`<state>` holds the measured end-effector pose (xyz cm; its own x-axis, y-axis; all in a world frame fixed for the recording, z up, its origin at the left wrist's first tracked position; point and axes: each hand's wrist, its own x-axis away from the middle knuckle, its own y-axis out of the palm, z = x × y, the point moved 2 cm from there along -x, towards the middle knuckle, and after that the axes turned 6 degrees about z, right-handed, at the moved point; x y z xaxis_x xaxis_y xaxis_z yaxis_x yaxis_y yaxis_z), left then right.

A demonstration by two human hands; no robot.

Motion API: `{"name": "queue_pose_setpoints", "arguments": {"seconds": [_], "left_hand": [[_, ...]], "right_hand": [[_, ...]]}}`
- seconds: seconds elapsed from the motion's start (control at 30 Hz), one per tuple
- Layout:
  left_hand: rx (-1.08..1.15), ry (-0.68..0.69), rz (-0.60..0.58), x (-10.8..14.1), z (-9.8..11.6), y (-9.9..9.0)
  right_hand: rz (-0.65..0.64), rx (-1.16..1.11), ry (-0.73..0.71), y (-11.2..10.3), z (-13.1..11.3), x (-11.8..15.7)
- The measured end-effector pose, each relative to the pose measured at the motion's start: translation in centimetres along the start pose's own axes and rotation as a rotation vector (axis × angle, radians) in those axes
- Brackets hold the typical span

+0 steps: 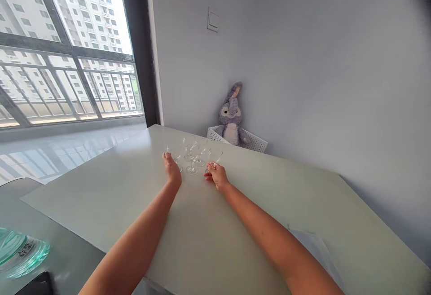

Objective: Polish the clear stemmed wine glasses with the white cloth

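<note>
Several clear stemmed glasses stand grouped on the pale table point(202, 232). At the right of the group, my right hand point(218, 176) has its fingers closed round the stem of one stemmed glass point(215, 155), below its bowl. My left hand point(172, 169) is upright along the left side of the group, its fingers stretched out and its palm facing the glasses. It covers part of the leftmost glass point(176, 155); whether it touches that glass I cannot tell. Another glass point(192, 168) stands between my hands, with more glasses just behind it.
Behind the table's far edge, a grey plush rabbit point(231, 117) sits in a white perforated basket point(257, 142) against the wall. A clear plastic sheet or bag point(314, 245) lies near my right forearm. At lower left are a greenish clear container point(23, 252) and a dark phone-like object point(37, 285).
</note>
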<state>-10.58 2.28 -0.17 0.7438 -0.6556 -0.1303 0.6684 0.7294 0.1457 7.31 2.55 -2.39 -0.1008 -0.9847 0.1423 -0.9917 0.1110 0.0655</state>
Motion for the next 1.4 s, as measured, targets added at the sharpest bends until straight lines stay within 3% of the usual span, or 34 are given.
{"name": "queue_pose_setpoints", "arguments": {"seconds": [0.3, 0.47, 0.53, 0.63, 0.73, 0.8, 0.87, 1.03, 1.1, 1.17, 1.23, 1.4], "left_hand": [[-0.109, -0.017, -0.146, 2.3, 0.0, 1.0], [-0.174, 0.045, -0.098, 2.1, 0.6, 0.8], [-0.217, 0.115, 0.003, 1.7, 0.9, 0.4], [-0.289, 0.342, 0.18, 1.6, 1.8, -0.2], [-0.282, 0.634, 0.166, 2.8, 3.4, -0.4], [-0.243, 0.85, 0.045, 4.8, 4.6, -0.2], [-0.179, 1.052, -0.185, 7.9, 5.8, 0.4], [-0.087, 1.505, -1.133, 19.5, 7.3, 3.2], [-0.025, 1.617, -1.41, 24.2, 7.5, 4.0], [0.103, 1.61, -1.497, 28.1, 8.1, 4.4], [0.283, 1.592, -1.513, 31.1, 9.0, 4.4], [0.678, 1.578, -1.516, 36.0, 12.4, 2.3]], "right_hand": [[-0.024, 0.049, 0.002, 3.0, -0.4, -1.0], [0.026, 0.163, -0.039, 2.8, -0.6, -0.8], [0.099, 0.234, -0.07, 1.8, -0.6, -0.5], [0.239, 0.368, -0.146, -0.6, -0.9, 0.7], [0.298, 0.52, -0.245, -3.2, -1.8, 2.5], [0.282, 0.613, -0.303, -4.6, -2.5, 3.5], [0.26, 0.699, -0.347, -5.9, -3.2, 4.2], [0.261, 0.938, -0.404, -9.1, -4.1, 4.4], [0.257, 1.038, -0.422, -10.3, -3.9, 4.5], [0.232, 1.127, -0.436, -11.0, -3.4, 4.7], [0.195, 1.198, -0.446, -11.3, -2.9, 5.0], [0.107, 1.31, -0.477, -11.2, -2.2, 5.3]]}}
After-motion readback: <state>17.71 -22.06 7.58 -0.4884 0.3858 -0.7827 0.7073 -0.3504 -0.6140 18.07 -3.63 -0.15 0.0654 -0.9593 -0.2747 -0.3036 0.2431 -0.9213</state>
